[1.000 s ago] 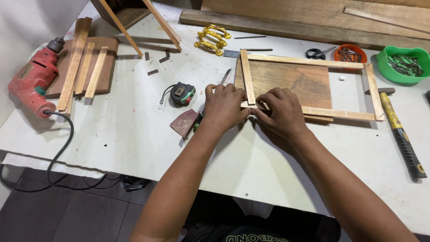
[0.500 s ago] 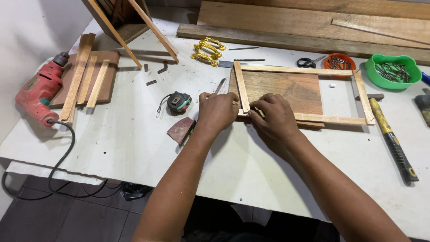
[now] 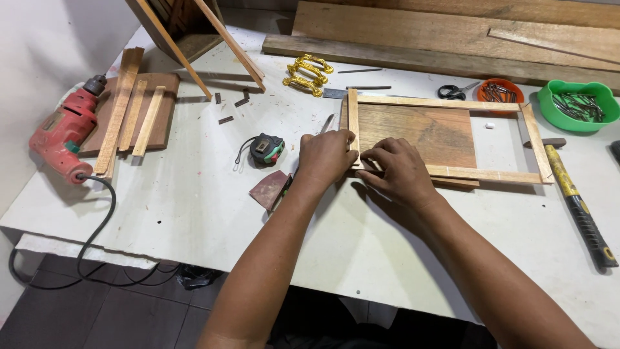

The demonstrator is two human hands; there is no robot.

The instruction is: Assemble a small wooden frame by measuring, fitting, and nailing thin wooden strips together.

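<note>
A frame of thin pale wooden strips [image 3: 445, 103] lies flat on the white table [image 3: 194, 213], laid around a brown board [image 3: 420, 129]. Both hands meet at its near left corner. My left hand [image 3: 326, 156] grips the lower end of the left upright strip, thumb along the wood. My right hand [image 3: 400, 171] presses its fingertips on the left end of the near strip, right beside the left hand. The joint itself is hidden under the fingers.
A tape measure [image 3: 267, 148] and a sandpaper piece [image 3: 270, 189] lie left of my hands. A red corded drill [image 3: 61, 132] and loose strips [image 3: 132, 110] sit far left. A hammer [image 3: 578, 207], a green bowl [image 3: 577, 106] of nails, scissors [image 3: 455, 92] and gold handles [image 3: 309, 74] surround the frame.
Both hands have stayed on the frame's near left corner. The view has shifted a little, and the frame sits slightly lower and further left in the picture.
</note>
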